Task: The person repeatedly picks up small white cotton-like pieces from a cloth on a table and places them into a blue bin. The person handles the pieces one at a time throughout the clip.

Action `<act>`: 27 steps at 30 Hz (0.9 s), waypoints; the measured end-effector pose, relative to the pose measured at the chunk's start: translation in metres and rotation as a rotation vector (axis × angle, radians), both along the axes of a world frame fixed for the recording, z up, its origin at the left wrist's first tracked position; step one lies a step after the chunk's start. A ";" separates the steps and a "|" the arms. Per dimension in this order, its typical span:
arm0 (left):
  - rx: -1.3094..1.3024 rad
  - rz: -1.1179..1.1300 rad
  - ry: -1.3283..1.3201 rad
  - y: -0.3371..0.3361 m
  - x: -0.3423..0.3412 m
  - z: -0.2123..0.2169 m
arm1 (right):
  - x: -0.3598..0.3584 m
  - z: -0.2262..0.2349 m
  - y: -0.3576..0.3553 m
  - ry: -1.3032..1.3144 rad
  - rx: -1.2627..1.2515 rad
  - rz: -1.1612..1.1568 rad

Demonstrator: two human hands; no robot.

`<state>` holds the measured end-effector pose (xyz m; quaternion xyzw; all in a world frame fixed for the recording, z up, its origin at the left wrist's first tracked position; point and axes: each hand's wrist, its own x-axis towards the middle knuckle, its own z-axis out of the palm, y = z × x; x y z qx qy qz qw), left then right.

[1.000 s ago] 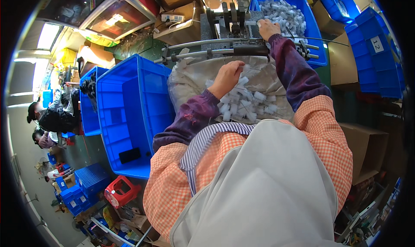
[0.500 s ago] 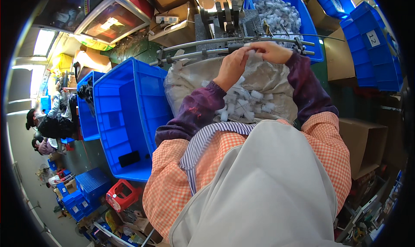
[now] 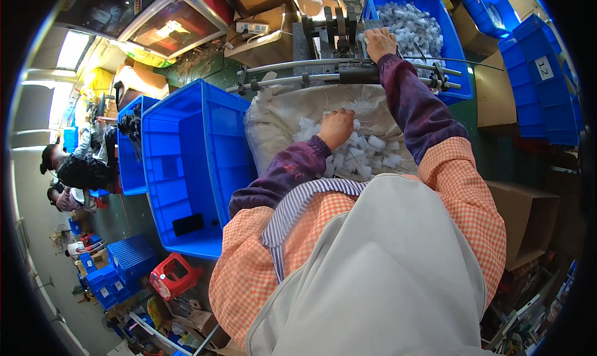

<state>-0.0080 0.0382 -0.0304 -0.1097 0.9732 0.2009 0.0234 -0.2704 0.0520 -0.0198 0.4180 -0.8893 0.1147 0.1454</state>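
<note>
My left hand is low over a pile of small white bristle brushes on a beige cloth in front of me. Its fingers are curled, and whatever they hold is hidden. Farther off, my right hand reaches over the metal rails to the right side of a dark machine. Those fingers are bent together as well, and I cannot make out what is in them. Just beyond that hand stands a blue bin heaped with more white brushes.
Metal rails cross between me and the machine. On the left is a large blue crate with a dark flat object inside. A red stool stands behind it. Cardboard boxes and stacked blue crates line the right; people sit far left.
My hands were together above the rails and are now apart. The left has come back down to the brush pile; the right has moved farther out, beside the machine. The view has shifted slightly.
</note>
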 end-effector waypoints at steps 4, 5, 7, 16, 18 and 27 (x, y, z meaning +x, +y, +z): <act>0.012 0.057 0.081 -0.004 -0.002 0.001 | -0.004 -0.004 -0.001 -0.015 -0.083 0.051; 0.011 0.067 0.124 -0.006 -0.003 0.000 | -0.006 -0.005 -0.001 -0.020 -0.084 0.054; 0.059 0.097 0.199 -0.006 -0.003 0.003 | -0.007 -0.005 0.000 -0.031 -0.084 0.062; 0.110 0.123 0.198 -0.004 -0.001 0.024 | -0.009 0.002 -0.005 -0.110 -0.025 0.062; 0.111 0.126 0.189 -0.003 0.000 0.026 | -0.006 0.006 -0.004 -0.186 0.015 -0.009; 0.267 0.141 0.377 -0.006 -0.004 0.016 | 0.007 0.014 0.021 -0.149 0.037 -0.159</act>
